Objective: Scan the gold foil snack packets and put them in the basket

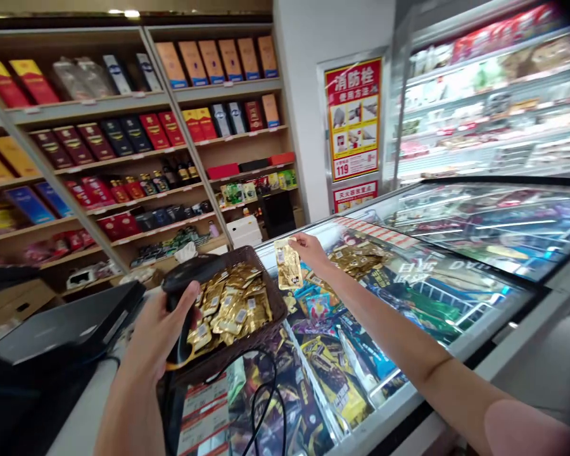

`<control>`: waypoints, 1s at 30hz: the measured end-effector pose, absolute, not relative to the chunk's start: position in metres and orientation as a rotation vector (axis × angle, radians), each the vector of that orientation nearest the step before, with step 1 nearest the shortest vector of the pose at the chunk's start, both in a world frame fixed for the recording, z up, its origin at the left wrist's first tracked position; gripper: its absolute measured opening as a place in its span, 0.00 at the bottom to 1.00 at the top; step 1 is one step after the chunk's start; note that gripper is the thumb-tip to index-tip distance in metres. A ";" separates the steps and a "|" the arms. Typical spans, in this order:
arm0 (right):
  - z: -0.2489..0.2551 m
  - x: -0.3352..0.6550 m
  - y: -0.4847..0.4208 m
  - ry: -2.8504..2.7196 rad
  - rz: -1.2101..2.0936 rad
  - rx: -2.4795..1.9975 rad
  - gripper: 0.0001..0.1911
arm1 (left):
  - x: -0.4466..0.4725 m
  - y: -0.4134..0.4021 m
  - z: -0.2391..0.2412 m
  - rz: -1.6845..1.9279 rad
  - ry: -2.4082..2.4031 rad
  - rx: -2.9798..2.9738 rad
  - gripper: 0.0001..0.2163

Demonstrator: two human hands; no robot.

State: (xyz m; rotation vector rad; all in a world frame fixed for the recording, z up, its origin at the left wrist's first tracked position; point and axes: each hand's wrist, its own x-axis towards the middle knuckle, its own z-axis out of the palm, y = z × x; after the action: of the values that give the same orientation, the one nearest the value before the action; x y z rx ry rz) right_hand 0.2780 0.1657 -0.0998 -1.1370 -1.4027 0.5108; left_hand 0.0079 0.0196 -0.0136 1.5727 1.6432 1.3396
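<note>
My left hand (154, 335) is wrapped round a black handheld barcode scanner (190, 269), its head pointing away over a dark brown basket (279, 301). Gold foil packets (235, 307) with small white labels fill that basket. Between the thumb and fingers of my right hand (308, 248), a single gold packet (289, 266) hangs upright by its top edge, just right of the basket. Beyond my right wrist, more gold packets (361, 256) lie in a pile on the freezer's glass top. The scanner handle is partly hidden by my left hand.
A glass-topped chest freezer (356, 437) holding bagged goods spans the front and right. A black cable (270, 396) loops over it near red-and-white price tags (203, 415). A dark screen or terminal (66, 323) stands at left. Boxed goods line shelves (137, 98) behind.
</note>
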 end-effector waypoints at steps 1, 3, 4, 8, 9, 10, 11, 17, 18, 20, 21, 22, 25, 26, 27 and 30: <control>-0.097 0.291 0.165 -1.438 0.448 -1.178 0.11 | 0.016 0.020 -0.015 1.309 1.607 1.579 0.22; -0.091 0.309 0.164 -1.519 0.364 -1.261 0.11 | 0.033 0.021 -0.020 1.227 1.562 1.592 0.22; -0.089 0.315 0.164 -1.557 0.344 -1.291 0.11 | 0.042 0.020 -0.023 1.190 1.549 1.601 0.22; -0.084 0.325 0.164 -1.681 0.382 -1.300 0.11 | 0.074 0.017 -0.038 1.129 1.459 1.676 0.21; -0.084 0.327 0.163 -1.712 0.407 -1.289 0.11 | 0.079 0.016 -0.040 1.118 1.444 1.697 0.20; -0.084 0.328 0.162 -1.736 0.433 -1.282 0.11 | 0.082 0.015 -0.042 1.096 1.438 1.716 0.20; -0.083 0.330 0.161 -1.752 0.454 -1.278 0.11 | 0.084 0.013 -0.043 1.064 1.437 1.733 0.20; -0.082 0.334 0.155 -1.774 0.534 -1.288 0.12 | 0.081 0.011 -0.039 0.946 1.413 1.785 0.19; -0.081 0.334 0.154 -1.776 0.542 -1.295 0.12 | 0.081 0.011 -0.039 0.962 1.425 1.789 0.19; -0.079 0.333 0.152 -1.775 0.545 -1.311 0.11 | 0.079 0.013 -0.040 0.984 1.461 1.809 0.19; -0.078 0.332 0.151 -1.785 0.545 -1.315 0.11 | 0.077 0.015 -0.041 0.968 1.480 1.825 0.19; -0.077 0.331 0.151 -1.798 0.545 -1.317 0.11 | 0.076 0.016 -0.041 0.931 1.494 1.842 0.19; -0.074 0.330 0.149 -1.855 0.553 -1.308 0.13 | 0.073 0.021 -0.044 0.824 1.519 1.870 0.19; -0.073 0.330 0.149 -1.866 0.553 -1.304 0.14 | 0.073 0.021 -0.044 0.826 1.527 1.868 0.19; -0.073 0.330 0.148 -1.871 0.551 -1.305 0.14 | 0.075 0.021 -0.043 0.847 1.532 1.865 0.19; -0.073 0.330 0.148 -1.875 0.546 -1.312 0.13 | 0.082 0.017 -0.042 0.920 1.547 1.873 0.20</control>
State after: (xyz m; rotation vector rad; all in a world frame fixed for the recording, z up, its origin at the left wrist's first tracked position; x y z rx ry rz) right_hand 0.3301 0.1476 -0.0733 -1.3117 -1.8747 0.5456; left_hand 0.0816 0.0166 -0.0422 1.8725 1.5469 0.9195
